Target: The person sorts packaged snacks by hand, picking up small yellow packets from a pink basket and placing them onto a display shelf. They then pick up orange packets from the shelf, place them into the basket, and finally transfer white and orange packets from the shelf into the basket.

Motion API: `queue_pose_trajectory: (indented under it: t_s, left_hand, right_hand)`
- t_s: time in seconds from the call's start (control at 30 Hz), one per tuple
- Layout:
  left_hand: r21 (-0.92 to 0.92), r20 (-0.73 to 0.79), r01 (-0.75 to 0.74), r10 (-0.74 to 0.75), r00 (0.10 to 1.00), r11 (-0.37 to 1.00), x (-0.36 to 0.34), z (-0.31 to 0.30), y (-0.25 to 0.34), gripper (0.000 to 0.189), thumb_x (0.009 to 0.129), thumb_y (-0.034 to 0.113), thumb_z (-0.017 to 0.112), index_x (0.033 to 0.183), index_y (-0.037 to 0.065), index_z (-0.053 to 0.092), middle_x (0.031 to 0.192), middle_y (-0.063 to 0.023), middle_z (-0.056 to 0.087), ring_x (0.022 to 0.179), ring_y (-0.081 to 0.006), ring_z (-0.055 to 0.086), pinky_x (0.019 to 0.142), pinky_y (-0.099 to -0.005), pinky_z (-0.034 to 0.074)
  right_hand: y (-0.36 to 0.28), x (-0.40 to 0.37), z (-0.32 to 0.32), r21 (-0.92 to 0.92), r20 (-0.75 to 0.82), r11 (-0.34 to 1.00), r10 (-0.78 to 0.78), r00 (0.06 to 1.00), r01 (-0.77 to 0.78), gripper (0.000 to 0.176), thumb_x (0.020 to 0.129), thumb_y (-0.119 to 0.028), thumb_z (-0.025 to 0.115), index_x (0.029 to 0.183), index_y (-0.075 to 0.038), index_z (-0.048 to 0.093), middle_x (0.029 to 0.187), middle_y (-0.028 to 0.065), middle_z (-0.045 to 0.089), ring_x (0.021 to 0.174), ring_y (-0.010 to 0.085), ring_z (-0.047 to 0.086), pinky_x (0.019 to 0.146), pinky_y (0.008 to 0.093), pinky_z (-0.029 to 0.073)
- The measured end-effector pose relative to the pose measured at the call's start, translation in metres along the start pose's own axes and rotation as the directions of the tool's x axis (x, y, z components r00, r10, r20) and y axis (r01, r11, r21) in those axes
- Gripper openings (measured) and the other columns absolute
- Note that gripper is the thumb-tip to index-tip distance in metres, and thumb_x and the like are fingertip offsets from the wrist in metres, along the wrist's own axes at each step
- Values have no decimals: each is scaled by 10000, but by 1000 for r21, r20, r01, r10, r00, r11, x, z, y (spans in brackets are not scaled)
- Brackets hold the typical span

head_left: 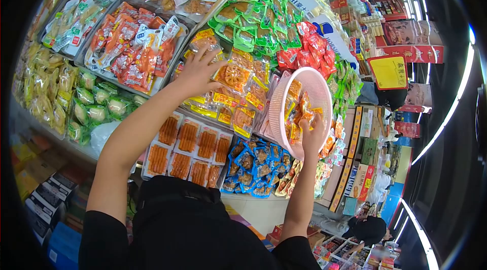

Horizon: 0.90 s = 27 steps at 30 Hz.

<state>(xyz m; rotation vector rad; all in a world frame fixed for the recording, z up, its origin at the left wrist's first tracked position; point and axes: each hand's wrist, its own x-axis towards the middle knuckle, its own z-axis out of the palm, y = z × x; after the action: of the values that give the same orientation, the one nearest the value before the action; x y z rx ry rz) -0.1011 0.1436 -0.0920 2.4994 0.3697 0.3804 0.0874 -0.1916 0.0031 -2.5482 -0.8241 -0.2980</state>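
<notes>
My left hand (200, 73) lies with its fingers spread over clear snack packets (236, 77) with yellow edges and orange-brown food inside. These packets fill a display bin in front of me. A pink plastic basket (278, 102) stands tilted on the goods to the right. Inside it lie several similar yellow and orange packets (294, 117). Reaching into the basket, my right hand (313, 134) has its fingers curled on an orange-yellow packet; part of its grip is hidden.
Around the bin lie red packets (309, 49), green packets (261, 13), blue packets (256, 166) and trays of brown sticks (180, 150). Orange-red packs (137, 46) fill a bin on the left. A yellow sign (388, 72) hangs at right. Another person (368, 229) is at lower right.
</notes>
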Motion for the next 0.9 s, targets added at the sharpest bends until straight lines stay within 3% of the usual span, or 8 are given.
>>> queue_pose_trajectory:
  t_s: [0.03,0.2,0.4,0.5,0.53,0.57,0.7,0.9]
  left_hand:
    - [3,4,8,-8,1000,1000,0,-1,-1,648,726,351,708,1304,235,439,1435,-87,272,1364,-333,131,1023,-609,234]
    - [-14,-20,-9,8,1000,1000,0,2,-3,648,723,348,709,1302,232,441,1435,-89,273,1363,-341,132,1026,-612,228]
    - [-23,-26,1,-2,1000,1000,0,1,-2,646,716,346,714,1294,229,449,1432,-91,281,1364,-342,129,1028,-617,219]
    - [-10,-58,-18,18,998,1000,-1,2,-3,653,711,346,718,1294,230,450,1429,-91,285,1360,-344,140,1020,-613,235]
    - [-8,-52,-16,15,999,1000,0,2,-3,654,710,344,719,1295,229,450,1427,-90,286,1360,-343,141,1019,-612,238]
    - [-7,-45,-14,14,999,1000,0,2,-2,655,709,342,719,1295,229,449,1426,-90,287,1360,-343,142,1018,-611,242]
    - [21,-52,-14,15,999,1000,0,4,-3,617,705,193,671,1283,218,457,1421,-89,298,1357,-342,156,1013,-604,252]
    - [29,-69,-2,4,998,1000,3,7,-4,602,703,131,620,1278,215,462,1416,-87,316,1356,-337,170,1000,-594,269]
  right_hand:
    - [31,4,11,-275,86,952,-115,990,135,598,816,-191,636,1305,29,373,1125,213,546,1000,360,555,871,392,438]
    - [65,19,33,13,368,974,205,907,-226,750,777,-300,661,1343,38,305,1130,266,535,1005,431,533,874,442,432]
    - [75,27,39,-231,252,954,250,935,-193,449,778,-221,653,1113,41,508,894,166,602,790,279,581,716,381,454]
    - [74,23,34,-59,232,980,199,952,-190,282,806,-179,615,995,23,556,866,116,609,755,209,583,686,329,467]
    - [70,22,33,224,153,940,229,961,-259,260,829,-164,594,1013,14,554,893,97,608,780,185,584,700,308,469]
    - [54,21,27,491,86,823,281,956,-286,239,851,-150,573,1032,4,553,920,78,608,805,161,584,713,287,472]
    - [-61,8,6,622,-52,765,250,967,-164,222,880,-128,552,1066,-7,544,976,45,597,859,130,575,751,266,469]
    - [-151,-30,42,511,386,855,-136,913,-89,390,851,-79,560,1225,-10,473,1108,123,578,1031,213,557,844,339,450]
